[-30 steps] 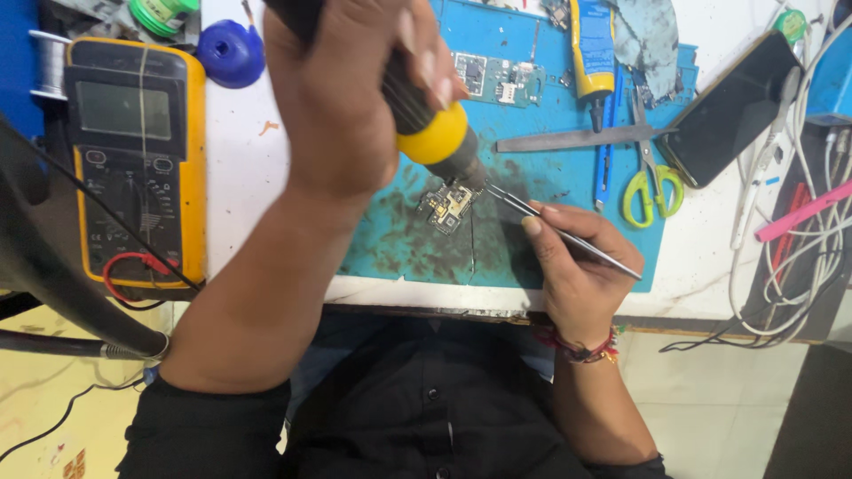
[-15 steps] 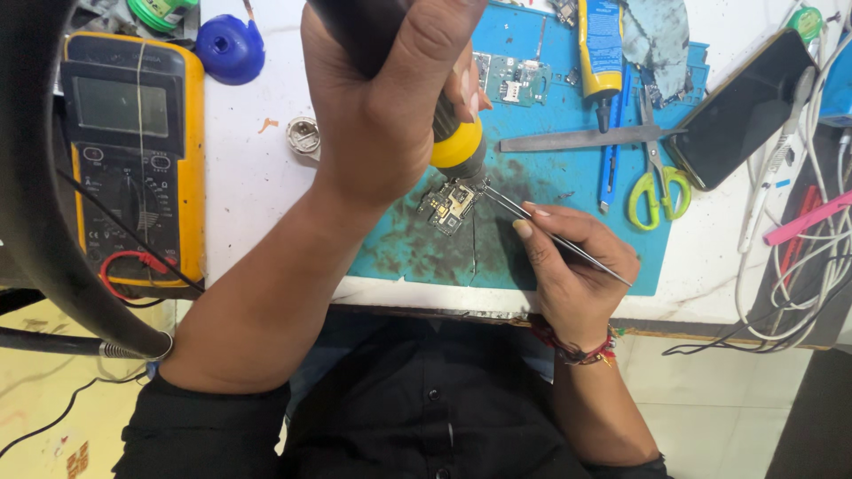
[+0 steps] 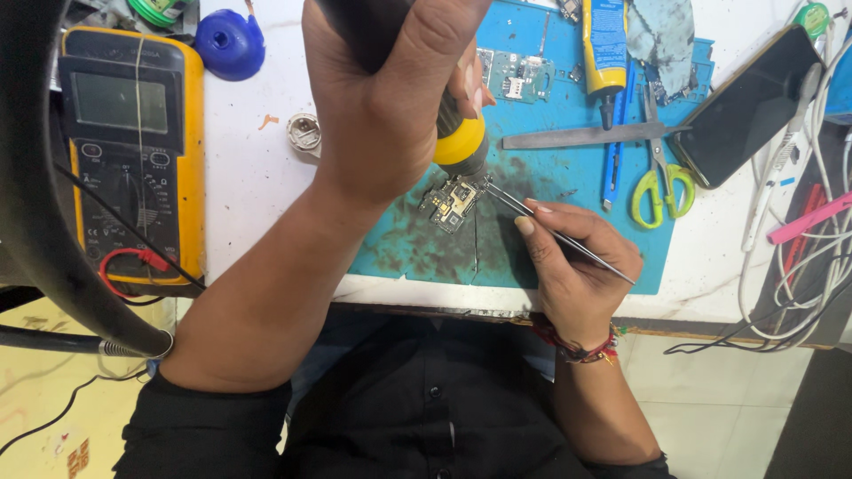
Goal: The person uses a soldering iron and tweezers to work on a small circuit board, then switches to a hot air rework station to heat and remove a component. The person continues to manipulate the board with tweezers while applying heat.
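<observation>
My left hand (image 3: pixel 382 115) is raised close to the camera and grips a black tool with a yellow collar (image 3: pixel 461 146). Its tip points down at a small circuit board (image 3: pixel 451 204) lying on a stained blue mat (image 3: pixel 568 222). My right hand (image 3: pixel 577 266) rests on the mat's near edge and pinches thin metal tweezers (image 3: pixel 506 197). The tweezer tips touch the board's right side, just under the tool's nozzle.
A yellow multimeter (image 3: pixel 124 151) with red and black leads lies left, beside a thick black hose (image 3: pixel 35 222). A blue cap (image 3: pixel 229 43), a small metal ring (image 3: pixel 304 133), a second board (image 3: pixel 515 75), a glue tube (image 3: pixel 605 44), green-handled scissors (image 3: pixel 661 182), a phone (image 3: pixel 754 106) and cables (image 3: pixel 799 266) surround the mat.
My left hand has shifted slightly left and nearer the camera with the tool, uncovering the small metal ring. My right hand keeps the tweezers on the board.
</observation>
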